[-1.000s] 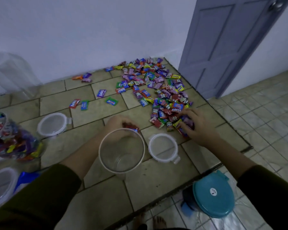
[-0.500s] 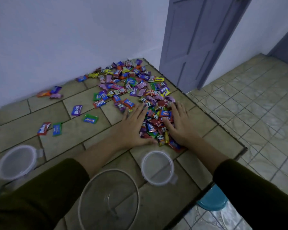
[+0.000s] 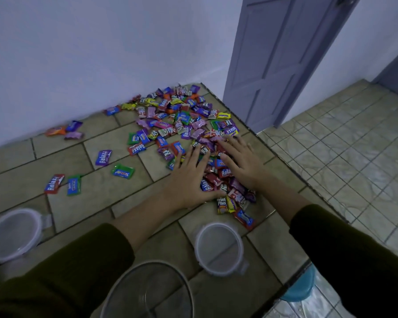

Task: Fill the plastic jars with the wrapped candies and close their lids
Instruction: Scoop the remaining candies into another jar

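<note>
Pressing left hand (image 3: 189,177) and right hand (image 3: 244,164) flat onto the wrapped candies (image 3: 184,125) toward twelve o'clock, fingers (image 3: 194,154) straight and spread wide, gripping nothing; looks like corralling a heap to scoop. Leaving the open plastic jar (image 3: 147,292) ready at six o'clock, lid (image 3: 218,247) off at five.

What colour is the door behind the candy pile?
Grey-blue; the door shows best in the head view.

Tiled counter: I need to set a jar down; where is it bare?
Bare tiles lie between the left clear round lid and the left olive sleeve, and beside the wall at far left. It is crowded at the colourful wrapped candy pile, where the left hand and right hand rest.
</note>
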